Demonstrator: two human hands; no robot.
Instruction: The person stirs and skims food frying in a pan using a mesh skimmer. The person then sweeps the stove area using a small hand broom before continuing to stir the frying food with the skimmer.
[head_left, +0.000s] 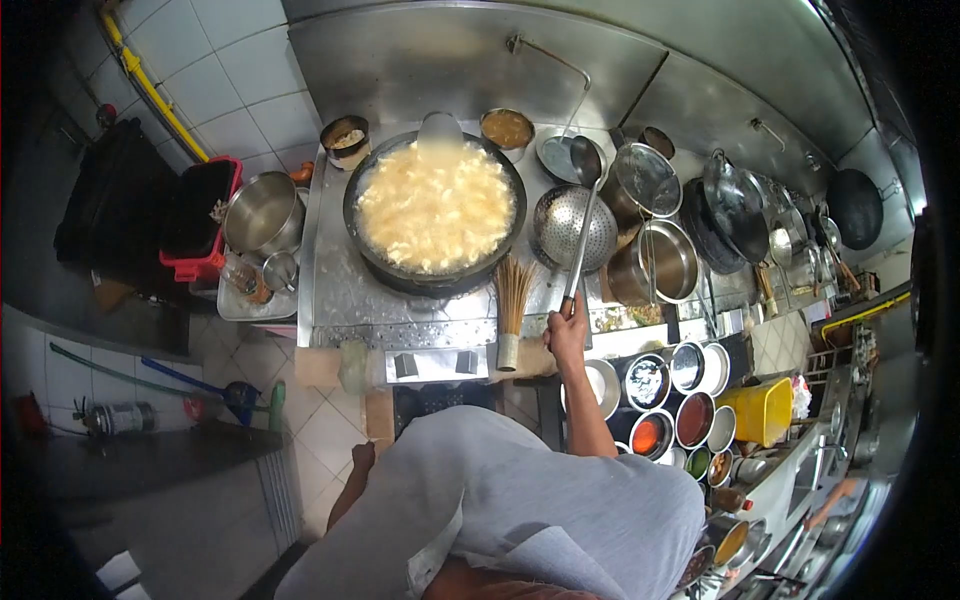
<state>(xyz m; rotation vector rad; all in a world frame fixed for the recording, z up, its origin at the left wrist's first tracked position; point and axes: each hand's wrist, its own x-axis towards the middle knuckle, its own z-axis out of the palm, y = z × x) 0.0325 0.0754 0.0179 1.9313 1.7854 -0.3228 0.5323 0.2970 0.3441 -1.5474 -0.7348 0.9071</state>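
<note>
My right hand (pixel 567 330) is wrapped round the dark grip of a long-handled ladle (pixel 583 235). The ladle's dark bowl points away from me, above a round perforated strainer (pixel 552 225). Low beside my body, my left hand (pixel 363 455) is curled closed, with nothing visible in it. Pale pieces of food (pixel 435 210) bubble in a big black wok (pixel 517 215) on the stove, left of the ladle. A bamboo wok brush (pixel 513 310) lies between the wok and my right hand.
Metal pots (pixel 672 262) and stacked woks (pixel 735 215) stand to the right. Several sauce containers (pixel 695 418) sit near my right forearm, beside a yellow bin (pixel 758 412). At left are a steel pot (pixel 263 215) and a red-rimmed container (pixel 203 215). A water spout (pixel 570 65) reaches over the back.
</note>
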